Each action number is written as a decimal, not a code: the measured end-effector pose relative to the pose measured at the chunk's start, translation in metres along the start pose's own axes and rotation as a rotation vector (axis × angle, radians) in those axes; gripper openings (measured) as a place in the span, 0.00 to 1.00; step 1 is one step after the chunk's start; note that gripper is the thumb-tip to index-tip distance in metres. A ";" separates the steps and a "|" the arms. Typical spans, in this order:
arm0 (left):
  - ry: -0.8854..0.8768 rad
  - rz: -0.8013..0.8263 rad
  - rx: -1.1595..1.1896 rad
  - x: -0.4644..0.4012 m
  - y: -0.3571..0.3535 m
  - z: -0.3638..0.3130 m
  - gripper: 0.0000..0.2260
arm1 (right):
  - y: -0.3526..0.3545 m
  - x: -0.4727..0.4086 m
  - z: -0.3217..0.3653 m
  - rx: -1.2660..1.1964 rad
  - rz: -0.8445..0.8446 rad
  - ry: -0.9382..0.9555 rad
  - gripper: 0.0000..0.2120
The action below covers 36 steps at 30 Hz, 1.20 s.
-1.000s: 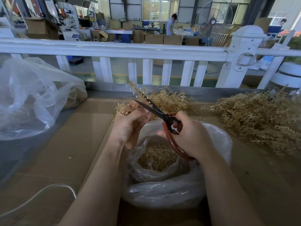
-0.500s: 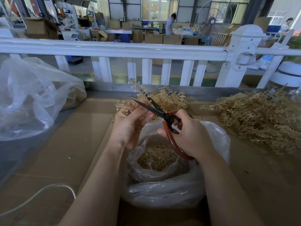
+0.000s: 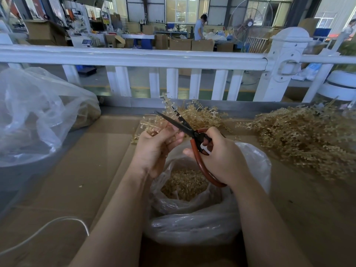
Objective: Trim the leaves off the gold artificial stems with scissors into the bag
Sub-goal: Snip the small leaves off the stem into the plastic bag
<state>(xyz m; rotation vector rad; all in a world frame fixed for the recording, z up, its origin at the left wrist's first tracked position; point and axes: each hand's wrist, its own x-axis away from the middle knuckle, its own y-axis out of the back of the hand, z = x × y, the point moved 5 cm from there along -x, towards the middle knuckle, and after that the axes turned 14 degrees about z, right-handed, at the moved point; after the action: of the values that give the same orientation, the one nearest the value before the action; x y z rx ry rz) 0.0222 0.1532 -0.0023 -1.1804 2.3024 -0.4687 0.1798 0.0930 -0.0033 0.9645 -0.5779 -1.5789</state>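
Note:
My left hand (image 3: 154, 147) grips a gold artificial stem (image 3: 167, 106) that sticks up and away above the bag. My right hand (image 3: 221, 157) holds red-handled scissors (image 3: 194, 145) with fingers through the loops. Their dark blades (image 3: 175, 120) are parted around the stem, just beyond my left fingertips. Below both hands stands an open clear plastic bag (image 3: 256, 162) with a heap of cut gold leaves (image 3: 185, 184) inside. Behind the hands lies a small pile of gold stems (image 3: 200, 116).
A big pile of gold stems (image 3: 304, 139) covers the right of the cardboard-covered table (image 3: 92, 170). A large clear bag (image 3: 34, 116) lies at the left. A white cable (image 3: 48, 228) curves at the lower left. A white railing (image 3: 134, 58) runs behind the table.
The scissor blades have stayed parted at the stem. Both hands have shifted only slightly, with the stem tip a little more upright.

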 end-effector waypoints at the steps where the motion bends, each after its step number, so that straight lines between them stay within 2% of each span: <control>1: 0.008 0.004 -0.008 0.000 0.000 0.001 0.02 | 0.000 0.000 0.000 0.000 -0.003 0.001 0.32; 11: 0.029 0.028 0.015 -0.001 0.001 0.006 0.03 | 0.003 0.002 0.002 0.048 -0.037 0.011 0.28; 17: 0.036 0.053 0.034 -0.001 -0.001 0.006 0.05 | 0.002 0.004 0.004 0.023 -0.026 -0.003 0.32; 30: 0.044 0.037 0.089 -0.003 0.003 0.010 0.03 | 0.005 0.004 0.008 0.065 -0.060 0.014 0.31; 36: 0.051 0.041 0.087 -0.002 0.003 0.009 0.08 | 0.006 0.004 0.007 0.049 -0.076 0.034 0.31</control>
<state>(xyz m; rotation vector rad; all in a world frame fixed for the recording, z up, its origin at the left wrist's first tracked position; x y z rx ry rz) 0.0262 0.1560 -0.0105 -1.0894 2.3193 -0.5837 0.1772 0.0871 0.0039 1.0597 -0.5643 -1.6190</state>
